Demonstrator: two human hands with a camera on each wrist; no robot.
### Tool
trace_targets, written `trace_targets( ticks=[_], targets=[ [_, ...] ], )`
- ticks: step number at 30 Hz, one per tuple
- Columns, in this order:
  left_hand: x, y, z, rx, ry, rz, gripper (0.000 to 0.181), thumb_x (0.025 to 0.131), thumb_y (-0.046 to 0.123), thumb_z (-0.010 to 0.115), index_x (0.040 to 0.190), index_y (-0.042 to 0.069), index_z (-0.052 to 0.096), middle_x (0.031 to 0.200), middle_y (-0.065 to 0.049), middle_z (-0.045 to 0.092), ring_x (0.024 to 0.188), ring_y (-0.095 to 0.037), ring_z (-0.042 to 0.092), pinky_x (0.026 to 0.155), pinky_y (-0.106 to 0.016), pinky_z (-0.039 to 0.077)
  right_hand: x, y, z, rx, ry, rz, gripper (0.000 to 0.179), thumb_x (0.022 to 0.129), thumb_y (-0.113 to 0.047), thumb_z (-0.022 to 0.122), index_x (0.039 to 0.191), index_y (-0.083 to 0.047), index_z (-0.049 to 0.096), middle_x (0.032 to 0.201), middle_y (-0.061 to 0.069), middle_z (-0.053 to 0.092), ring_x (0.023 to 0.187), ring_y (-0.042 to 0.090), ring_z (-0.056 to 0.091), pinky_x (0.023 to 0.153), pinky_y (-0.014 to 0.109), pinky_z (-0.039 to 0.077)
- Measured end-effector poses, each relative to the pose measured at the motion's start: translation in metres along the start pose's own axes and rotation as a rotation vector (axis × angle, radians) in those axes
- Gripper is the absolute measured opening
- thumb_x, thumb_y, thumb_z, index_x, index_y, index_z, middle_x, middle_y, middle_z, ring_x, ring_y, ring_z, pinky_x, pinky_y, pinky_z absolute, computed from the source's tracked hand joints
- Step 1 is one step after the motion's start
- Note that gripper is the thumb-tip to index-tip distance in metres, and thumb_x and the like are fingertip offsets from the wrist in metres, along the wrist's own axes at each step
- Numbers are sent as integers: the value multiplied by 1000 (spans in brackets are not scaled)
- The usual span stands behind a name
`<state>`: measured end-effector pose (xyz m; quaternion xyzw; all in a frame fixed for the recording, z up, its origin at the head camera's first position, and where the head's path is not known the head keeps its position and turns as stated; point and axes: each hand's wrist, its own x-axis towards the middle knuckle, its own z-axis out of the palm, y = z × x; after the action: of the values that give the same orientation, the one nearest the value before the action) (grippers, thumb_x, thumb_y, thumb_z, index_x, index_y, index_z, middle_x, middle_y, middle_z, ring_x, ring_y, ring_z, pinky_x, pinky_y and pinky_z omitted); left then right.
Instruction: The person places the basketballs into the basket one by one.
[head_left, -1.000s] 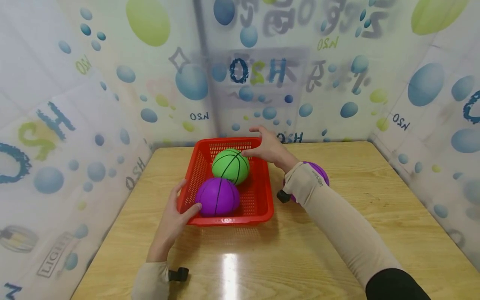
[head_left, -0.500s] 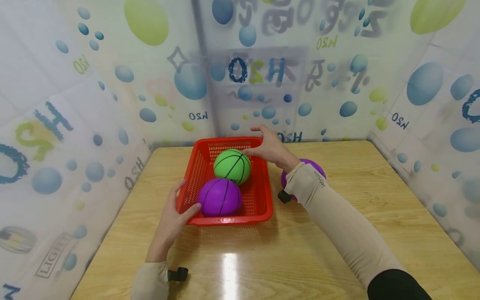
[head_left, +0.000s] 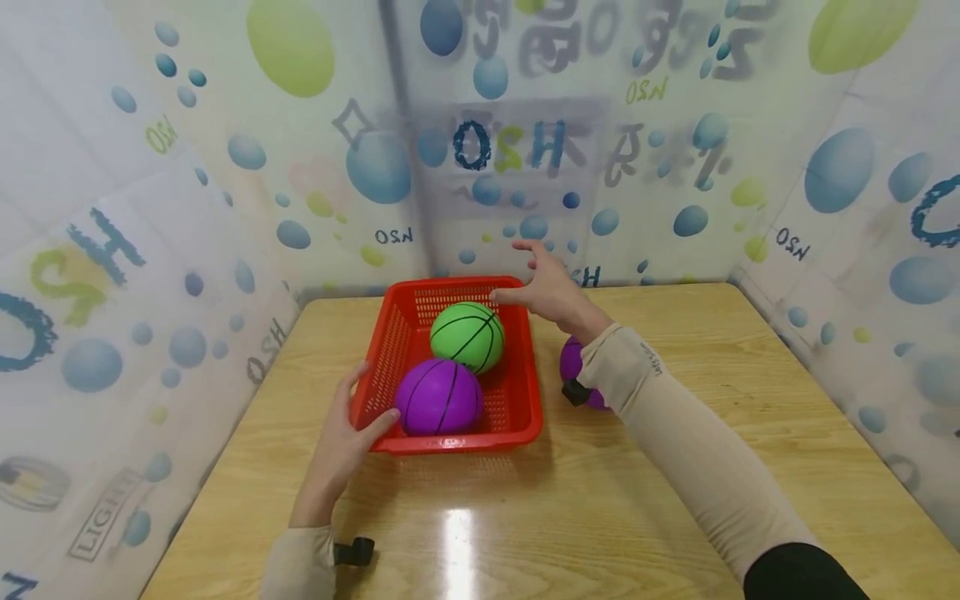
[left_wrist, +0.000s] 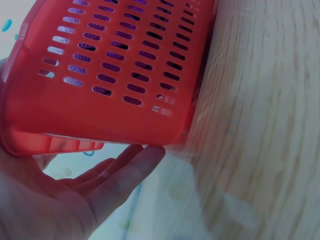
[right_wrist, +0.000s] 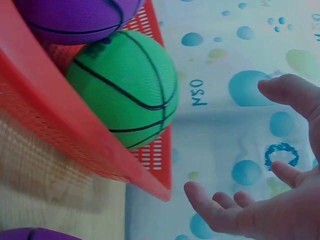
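A red plastic basket (head_left: 534, 400) with slotted walls stands on the table, holding a green ball (head_left: 467, 337) at the back and a purple ball (head_left: 439, 398) in front. Both balls carry black basketball lines. My left hand (head_left: 347, 437) grips the basket's front left corner, thumb over the rim and fingers along the outer wall; the left wrist view shows these fingers (left_wrist: 117, 182) against the red plastic. Above the back right corner, my right hand (head_left: 553, 293) is spread with nothing in it. The right wrist view shows it apart from the green ball.
A second purple ball (head_left: 572, 361) rests on the table right of the basket, partly hidden behind my right forearm. The wooden table (head_left: 675, 325) meets printed sheets (head_left: 637, 167) with blue and green bubbles at the back and both sides.
My right hand has moved a little up and right, away from the green ball. Both balls in the basket have shifted slightly right. My left hand stays at the basket's corner.
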<state>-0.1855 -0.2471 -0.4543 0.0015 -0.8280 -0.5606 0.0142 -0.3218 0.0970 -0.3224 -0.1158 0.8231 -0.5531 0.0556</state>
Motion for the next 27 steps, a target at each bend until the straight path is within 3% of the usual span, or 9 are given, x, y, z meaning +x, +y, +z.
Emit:
trace_targets(
  ticks=[5,12,17,27],
  targets=[
    [1,-1,1,-1,1,-8,95,105,32,78,178,34,16,174,-18,35,153,-41,47,122,-65,43,-7,-9,-9,42,12,-12,100,95,-24,90,175,-26,30,178,20,25,152,44,45,116,60,51],
    [0,0,1,-3,-4,-10,95,106,30,77,178,33,15,174,-19,36,153,-41,48,121,-62,44,-20,-25,-24,59,19,-55,102,94,-30,91,175,-33,29,177,17,23,162,43,32,119,63,47],
    [-1,1,1,1,-5,-16,95,107,30,77,179,34,15,175,-20,36,153,-41,49,121,-62,45,-29,-38,-35,46,49,-103,102,94,-34,91,174,-34,28,178,15,24,161,42,34,124,63,42],
    [-1,1,1,9,-7,-23,95,107,31,76,178,34,14,176,-19,34,153,-42,48,120,-64,46,-47,-60,-63,71,104,-142,109,91,-39,94,175,-42,24,181,11,21,163,39,33,121,64,45]
  ],
)
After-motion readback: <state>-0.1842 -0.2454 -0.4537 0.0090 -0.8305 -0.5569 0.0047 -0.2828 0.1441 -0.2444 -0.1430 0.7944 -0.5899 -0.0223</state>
